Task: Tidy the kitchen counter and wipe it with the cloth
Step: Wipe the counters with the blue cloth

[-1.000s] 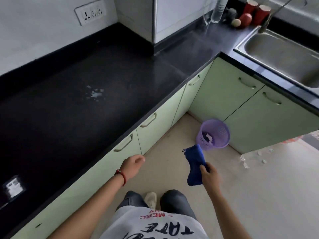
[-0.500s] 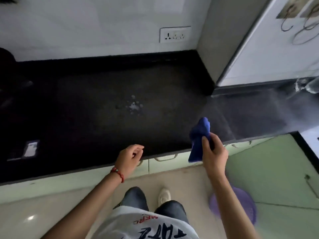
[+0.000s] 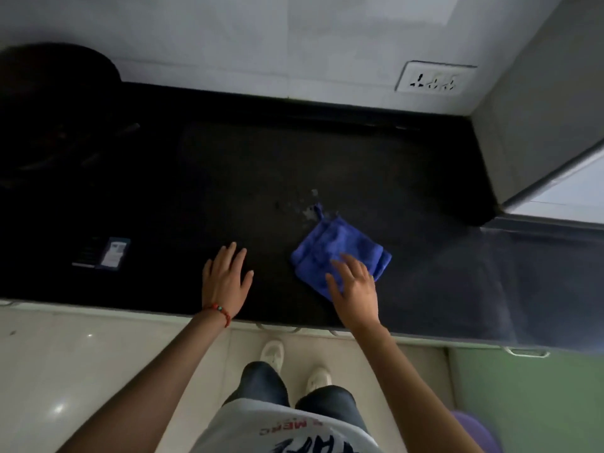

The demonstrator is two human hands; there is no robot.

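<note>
- Table (image 3: 228, 165): a long black slab, matte and faintly speckled, running along a pale wall; its right stretch looks greyer and hazy.
- Dark round shape (image 3: 55, 109) at the far left of the table, too dim to make out.
- Shirt (image 3: 287, 433) at the bottom edge: white, with red letters reading "MERC" upside down and larger dark blue letters cut off by the frame.
- Cloth (image 3: 333, 246): blue, fluffy, folded into a rough square with a small loop at its far corner, lying flat on the table right of centre.
- Right hand (image 3: 354, 286): fingers spread and straight, laid over the near corner of the cloth, gripping nothing.
- Left hand (image 3: 225, 279): palm down, flat on the bare table left of the cloth, fingers straight and slightly fanned, holding nothing; a red bead bracelet (image 3: 219, 311) circles the wrist.
- Socket (image 3: 434, 80): white plate on the wall, far right.
- Small dark card (image 3: 106, 253) with a pale label, lying flat at the left; its print is too small to read.
- Whitish smear (image 3: 302, 206) on the table, just beyond the cloth's loop.
</note>
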